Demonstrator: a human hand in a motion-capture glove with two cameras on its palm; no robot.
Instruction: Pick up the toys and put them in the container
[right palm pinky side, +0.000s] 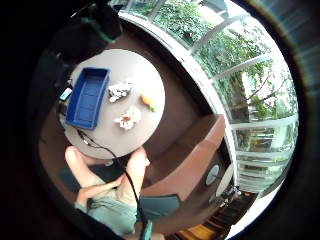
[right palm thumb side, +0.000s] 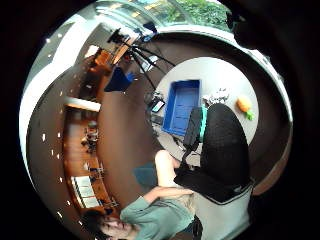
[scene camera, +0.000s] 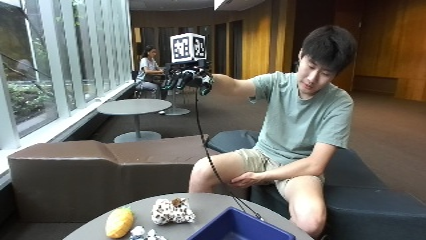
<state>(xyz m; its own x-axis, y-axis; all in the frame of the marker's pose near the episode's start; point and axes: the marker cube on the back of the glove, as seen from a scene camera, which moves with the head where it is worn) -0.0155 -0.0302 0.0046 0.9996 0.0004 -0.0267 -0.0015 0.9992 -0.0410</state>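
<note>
A: What do you see from your end?

B: From the outside view, I have the person seated on a dark seat behind a round table (scene camera: 200, 202). The right hand (scene camera: 188, 79) is raised high, well above the table and apart from everything on it. Its fingers hang loosely curled downward and hold nothing.

A: And the toys?

B: Three of them, all lying on the table. A yellow-orange toy (scene camera: 120, 222) sits near the window-side edge. A white spotted toy (scene camera: 172, 211) lies just beside it, toward the middle. A smaller white toy (scene camera: 143, 233) is at the near edge, only partly showing.

A: The container?

B: A blue bin (scene camera: 239, 227), also on the table, beside the spotted toy. I see nothing inside it from the little finger side palm view, where it sits open at the table's edge, with the three toys beside it.

A: The other hand?

B: I see the bare left hand (scene camera: 247, 179) resting on the person's thigh, fingers relaxed, holding nothing.
</note>
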